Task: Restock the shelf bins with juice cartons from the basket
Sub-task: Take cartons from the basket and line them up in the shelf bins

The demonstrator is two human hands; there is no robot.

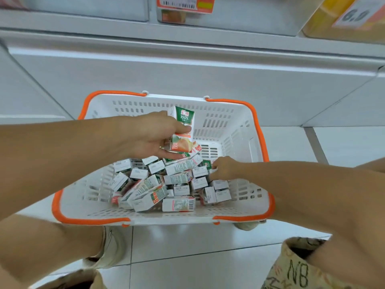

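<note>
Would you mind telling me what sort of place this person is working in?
Most likely a shop aisle, such as a supermarket. A white shopping basket with orange handles sits on a tiled floor, filled with small juice cartons, and price tags hang on the shelf bins above.

Both bare forearms reach forward and down from the lower corners of the view, the left one from the left edge, the right one from the right edge. The left hand (152,135) is stretched further out than the right, its back turned up, thumb lying across the front of an upright juice carton (183,130) and the fingers curled behind and under it, so the carton is gripped. The right hand (224,167) sits lower and nearer, knuckles up, wrist bent slightly inward, its fingertips (214,171) dipped among the heap of cartons (166,184); whether they pinch one cannot be told.
</note>
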